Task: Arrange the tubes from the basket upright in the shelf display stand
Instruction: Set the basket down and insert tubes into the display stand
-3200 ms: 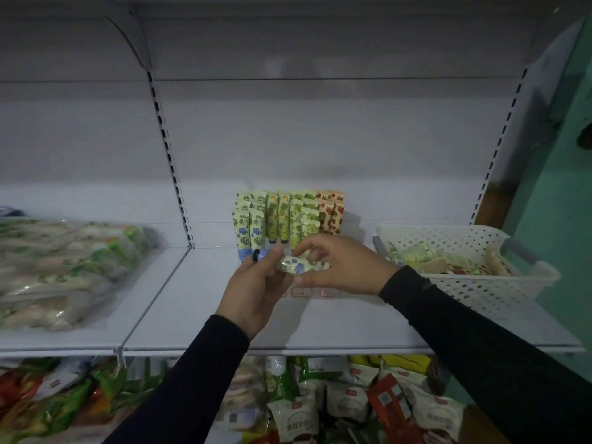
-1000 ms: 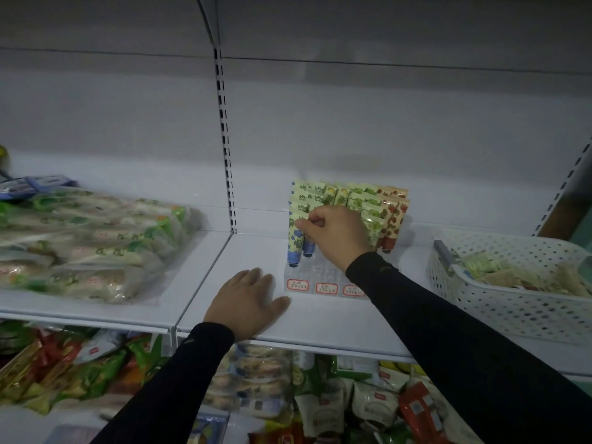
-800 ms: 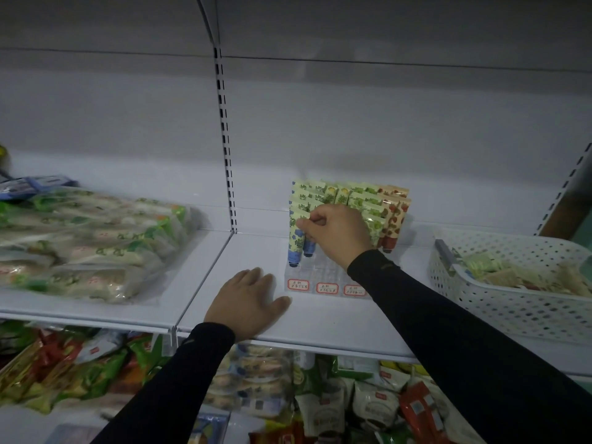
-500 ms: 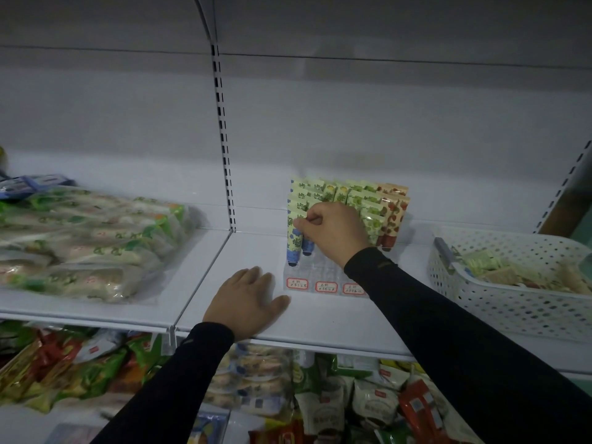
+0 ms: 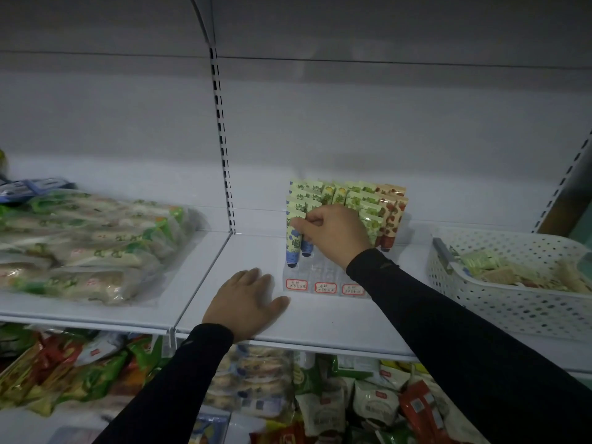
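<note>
A clear tiered display stand (image 5: 323, 277) with red-edged price labels stands on the white shelf (image 5: 320, 318). Several patterned tubes stand upright in it: blue-flowered at the left, green in the middle, red-patterned tubes (image 5: 392, 219) at the right. My right hand (image 5: 333, 233) pinches a blue-flowered tube (image 5: 294, 241) near its top, at the stand's front left; the tube stands upright with its blue cap down. My left hand (image 5: 246, 302) rests flat on the shelf just left of the stand. The white perforated basket (image 5: 499, 299) at the right holds several more tubes (image 5: 490, 267).
Clear bags of green-printed packets (image 5: 86, 248) lie on the neighbouring shelf at the left. A slotted upright (image 5: 224, 155) divides the two bays. Snack packets (image 5: 320, 398) fill the level below. The shelf's front edge runs under my forearms.
Earlier both hands held a tube in front of the stand. My left hand then settled flat on the shelf, and my right hand has stood the tube at the stand's front left, barely moving since.
</note>
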A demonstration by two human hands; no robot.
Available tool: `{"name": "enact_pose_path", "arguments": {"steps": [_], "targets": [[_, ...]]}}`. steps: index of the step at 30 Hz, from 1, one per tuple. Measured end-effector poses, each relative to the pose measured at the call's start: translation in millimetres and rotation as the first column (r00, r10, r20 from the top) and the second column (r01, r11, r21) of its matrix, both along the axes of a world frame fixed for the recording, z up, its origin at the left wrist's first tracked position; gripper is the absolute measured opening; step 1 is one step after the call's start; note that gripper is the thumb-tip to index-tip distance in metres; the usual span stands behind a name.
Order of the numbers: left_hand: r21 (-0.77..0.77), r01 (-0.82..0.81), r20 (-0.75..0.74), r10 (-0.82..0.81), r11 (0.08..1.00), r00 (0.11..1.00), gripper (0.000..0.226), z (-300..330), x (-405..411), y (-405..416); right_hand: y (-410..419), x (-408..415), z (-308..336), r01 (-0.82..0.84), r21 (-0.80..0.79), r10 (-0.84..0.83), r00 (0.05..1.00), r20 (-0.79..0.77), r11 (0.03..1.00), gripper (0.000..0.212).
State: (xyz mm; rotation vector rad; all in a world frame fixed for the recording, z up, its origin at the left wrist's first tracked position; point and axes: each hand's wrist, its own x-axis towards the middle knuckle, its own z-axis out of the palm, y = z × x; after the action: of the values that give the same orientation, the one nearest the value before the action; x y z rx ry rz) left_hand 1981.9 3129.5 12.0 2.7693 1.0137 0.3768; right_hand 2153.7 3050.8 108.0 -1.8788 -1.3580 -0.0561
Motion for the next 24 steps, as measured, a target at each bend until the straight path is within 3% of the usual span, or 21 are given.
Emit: {"name": "enact_pose_path", "arguments": {"steps": [5, 9, 13, 18, 24], "targets": [[-0.048, -0.019, -0.01, 0.018, 0.999, 1.0, 0.087, 7.1, -2.3, -5.7, -11.6, -1.2, 8.6, 0.026, 0.019, -0.026, 1.0, -0.01, 0.999, 0.035], [-0.132, -0.046, 0.121, 0.063, 0.99, 0.991, 0.085, 13.9, -6.2, -10.6, -29.5, -2.4, 14.0, 0.005, 0.027, -0.006, 1.0, 0.028, 1.0, 0.032], [-0.12, -0.099, 0.377, 0.137, 0.988, 0.916, 0.049, 30.4, -14.7, -21.7, -60.0, 9.9, 21.1, -0.031, 0.083, 0.023, 0.996, 0.091, 0.996, 0.029], [0.035, 0.031, 0.519, -0.044, 0.999, 0.854, 0.033, 78.0, -0.1, -53.4, -105.8, 37.7, 27.3, 0.051, 0.073, -0.069, 0.959, 0.276, 0.996, 0.035], [0.162, 0.234, 0.382, -0.28, 0.959, 0.881, 0.042, 119.2, 49.0, -97.7, -171.1, 82.9, 36.2, 0.217, -0.018, -0.194, 0.905, 0.38, 0.976, 0.04]]}}
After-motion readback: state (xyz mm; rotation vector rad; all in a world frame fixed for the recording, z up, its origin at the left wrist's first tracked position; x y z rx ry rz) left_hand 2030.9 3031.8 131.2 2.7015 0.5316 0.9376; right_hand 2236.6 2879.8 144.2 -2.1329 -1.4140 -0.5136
